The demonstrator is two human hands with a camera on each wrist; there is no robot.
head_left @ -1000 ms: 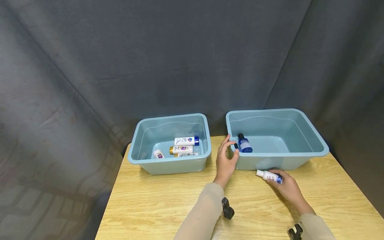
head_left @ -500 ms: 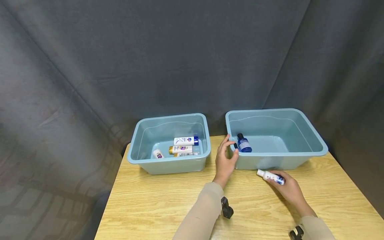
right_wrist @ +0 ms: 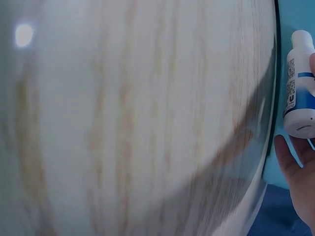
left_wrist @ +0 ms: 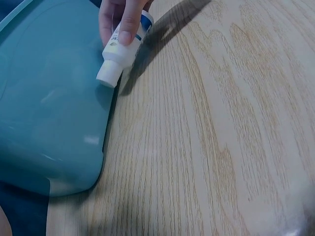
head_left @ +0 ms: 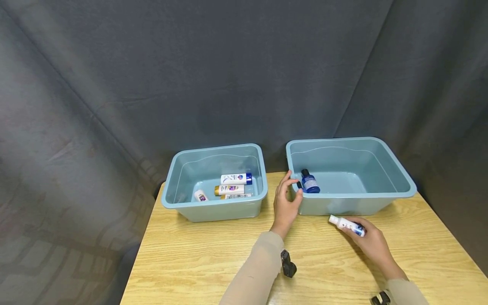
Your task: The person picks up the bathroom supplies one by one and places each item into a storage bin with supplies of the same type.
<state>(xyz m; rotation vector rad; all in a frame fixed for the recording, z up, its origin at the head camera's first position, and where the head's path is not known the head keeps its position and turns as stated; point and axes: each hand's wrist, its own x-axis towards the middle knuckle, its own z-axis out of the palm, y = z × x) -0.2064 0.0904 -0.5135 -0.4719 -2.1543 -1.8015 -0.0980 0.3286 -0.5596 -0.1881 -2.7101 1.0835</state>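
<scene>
My right hand grips a small white bottle with a white cap and blue at its base, its cap pointing left. It is held in front of the right blue bin; a shadow falls on the table beside it. The left wrist view shows the bottle pinched by fingers and thumb. In the right wrist view, the bottle's printed back label faces the camera. My left hand holds the front left corner of that bin, thumb and forefinger curved at the rim. A dark blue bottle lies inside, beside a black cap.
The left blue bin holds several small bottles, among them a white one with a blue cap and a gold-capped white one. Both bins stand at the back of the wooden table, before a dark grey curtain.
The white bottle has shifted slightly right and towards me in my right hand, and its label has turned a little. My left hand stays at the bin's corner.
</scene>
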